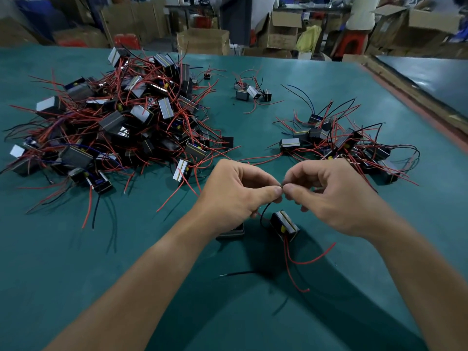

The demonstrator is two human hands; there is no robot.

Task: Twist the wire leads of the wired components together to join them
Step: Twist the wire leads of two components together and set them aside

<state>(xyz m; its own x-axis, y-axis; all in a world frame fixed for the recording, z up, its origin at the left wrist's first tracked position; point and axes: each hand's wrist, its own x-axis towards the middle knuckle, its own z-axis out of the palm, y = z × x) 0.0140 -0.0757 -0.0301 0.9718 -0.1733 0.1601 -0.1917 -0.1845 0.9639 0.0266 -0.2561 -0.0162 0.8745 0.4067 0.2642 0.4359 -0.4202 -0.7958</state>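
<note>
Left hand (243,191): thumb and forefinger pinch the wire leads (281,186), centre frame.
Right hand (326,196): pinches the same spot from the opposite side, fingertips almost meeting the left's.
Table (76,274): green mat under everything.
Large heap (114,115): wired components, upper left.
Smaller heap (349,145): right of centre, just beyond the right hand.
Component (283,225): lower centre, just below the hands; second component (231,231) peeps from under the left hand.
Wire leads: caught between both pinches, axis running left-right, equally near either hand; twisting likely needs fingertips rolling opposite ways.
</note>
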